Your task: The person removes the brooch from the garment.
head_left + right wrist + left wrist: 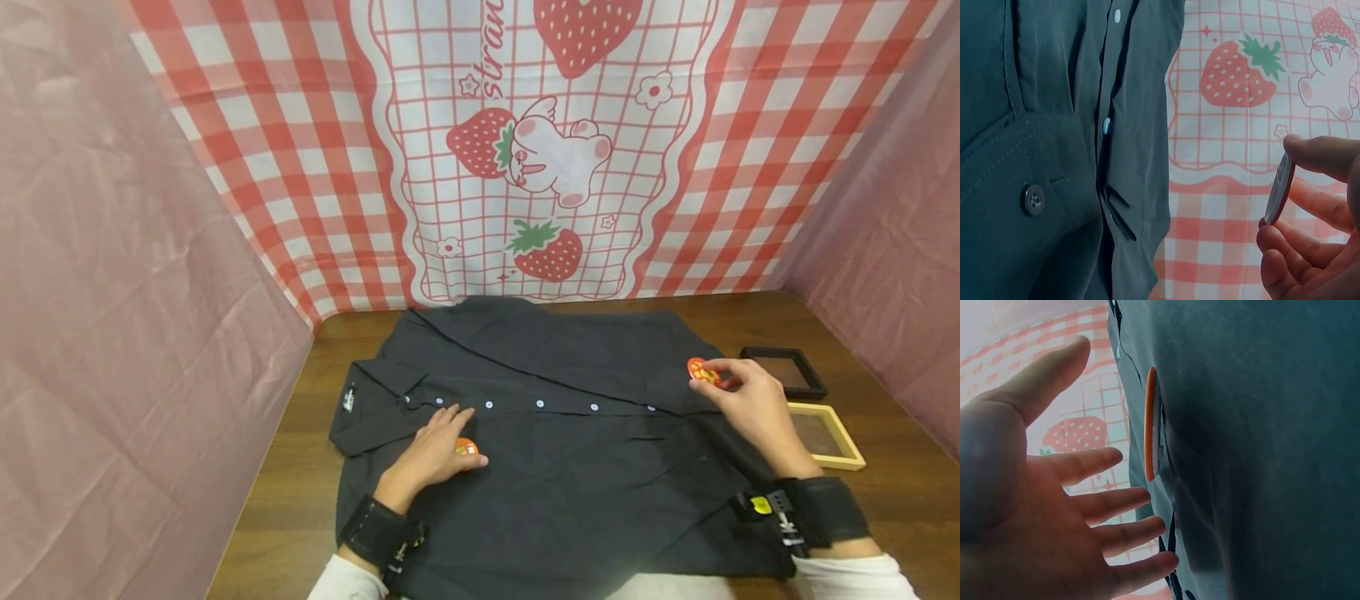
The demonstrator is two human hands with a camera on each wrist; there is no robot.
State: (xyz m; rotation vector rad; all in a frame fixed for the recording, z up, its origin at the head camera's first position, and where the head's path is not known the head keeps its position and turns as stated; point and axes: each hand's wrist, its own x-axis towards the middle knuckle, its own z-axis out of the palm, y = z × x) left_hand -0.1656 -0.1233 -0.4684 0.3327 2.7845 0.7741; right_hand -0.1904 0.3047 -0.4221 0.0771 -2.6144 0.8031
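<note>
A dark button-up shirt (570,483) lies spread on the wooden table, its collar at the left and a row of pale buttons across the middle. On its near front panel sits a round orange pin badge (467,447), seen edge-on against the cloth as a badge (1150,425) in the left wrist view. My left hand (433,454) is spread beside this badge, fingers straight and apart from it. Above the shirt's right end, my right hand (756,410) pinches a red and yellow round badge (703,372) between thumb and fingers; its pale back shows in the right wrist view.
At the table's right side lie a black frame (813,377) and a light wooden frame (851,440). A red-and-white checked strawberry cloth (300,125) hangs at the back. Pink cloths (135,292) close off both sides.
</note>
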